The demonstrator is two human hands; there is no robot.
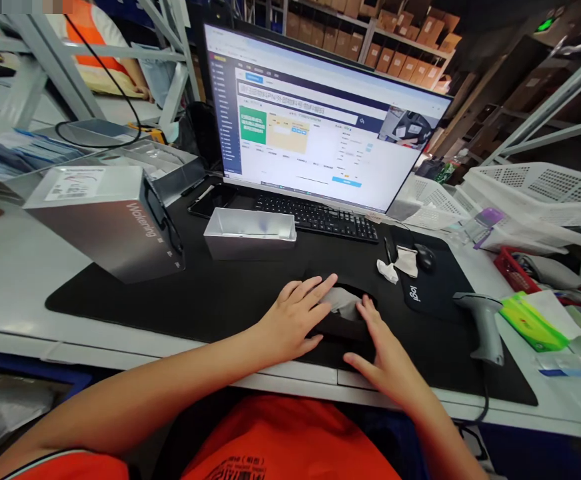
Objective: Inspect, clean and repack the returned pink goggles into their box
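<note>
A black item (343,327) with pale grey, crumpled-looking material (344,301) in its top lies on the dark desk mat close to the front edge. I cannot make out its kind. My left hand (295,320) rests on its left side, palm down with fingers spread. Along its right side my right hand (381,343) has its fingers stretched out, thumb apart, fingertips at the rim. Beyond them stands an open silver-grey box part (249,233). To the left is a silver box (103,223) marked "Wakening", with a black strap-like object (163,217) against it.
A monitor (315,120) and keyboard (320,217) stand behind. On the right are crumpled tissue (387,271), a mouse (424,257), a barcode scanner (485,327), a green tissue pack (533,320) and white baskets (545,193). A person in an orange vest (98,33) is at back left.
</note>
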